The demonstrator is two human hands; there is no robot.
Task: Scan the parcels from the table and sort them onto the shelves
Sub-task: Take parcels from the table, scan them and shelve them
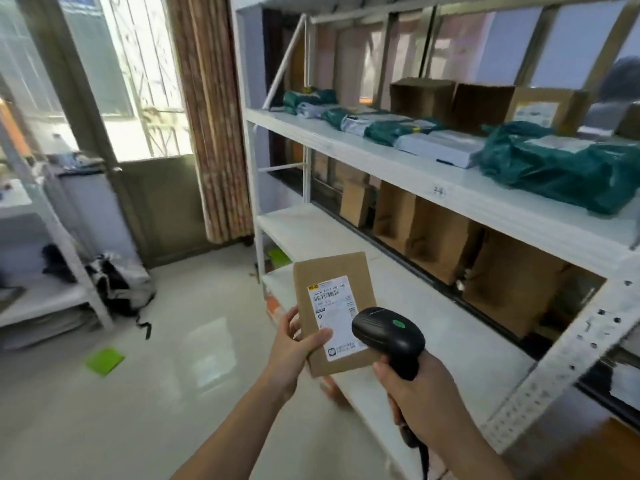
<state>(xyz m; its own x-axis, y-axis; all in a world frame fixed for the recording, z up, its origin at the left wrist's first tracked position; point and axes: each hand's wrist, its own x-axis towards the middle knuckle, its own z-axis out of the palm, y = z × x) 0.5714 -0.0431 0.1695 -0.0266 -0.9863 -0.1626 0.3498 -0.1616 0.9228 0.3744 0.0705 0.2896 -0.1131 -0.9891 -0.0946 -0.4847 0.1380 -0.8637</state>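
A small brown cardboard parcel (332, 282) with a white shipping label faces me, held up in front of the white shelving unit (446, 188). My left hand (294, 344) grips its lower left edge, thumb across the front by the label. My right hand (422, 400) grips the handle of a black barcode scanner (388, 332), whose head with a green dot overlaps the parcel's lower right corner and hides part of the label.
The upper shelf carries green and white mailer bags (561, 168) and brown boxes (481, 102). The shelf below holds several brown boxes (440, 237). A green sheet (105, 356) and a dark bag (117, 282) lie on the tiled floor at left, near another rack (52, 299).
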